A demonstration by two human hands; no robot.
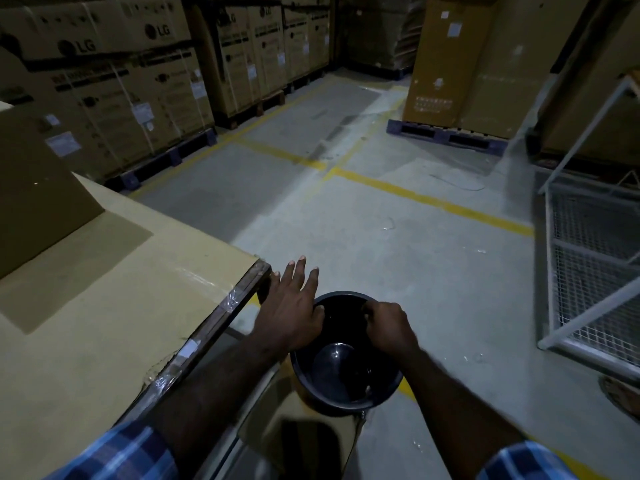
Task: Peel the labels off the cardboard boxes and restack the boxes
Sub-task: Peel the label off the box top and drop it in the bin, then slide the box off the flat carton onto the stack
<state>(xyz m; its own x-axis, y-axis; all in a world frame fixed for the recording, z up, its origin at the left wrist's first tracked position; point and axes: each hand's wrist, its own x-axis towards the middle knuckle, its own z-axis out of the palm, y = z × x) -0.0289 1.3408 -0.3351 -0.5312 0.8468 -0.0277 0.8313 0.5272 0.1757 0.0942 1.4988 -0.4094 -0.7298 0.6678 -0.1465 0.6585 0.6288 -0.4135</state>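
Keep your right hand [388,325] curled on the black bucket's [346,355] rim, steadying it. Your left hand [294,303] hovers, fingers spread wide. The labelled cardboard box [41,188] stands well left of those fingers; reach there.

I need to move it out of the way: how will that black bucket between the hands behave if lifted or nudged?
The black bucket looks empty inside, so probably light. Its smooth, glossy walls suggest rigid plastic, perhaps slippery. The right hand grips the rim while the left hand rests open at it; round and likely light, it could tip or roll if nudged.
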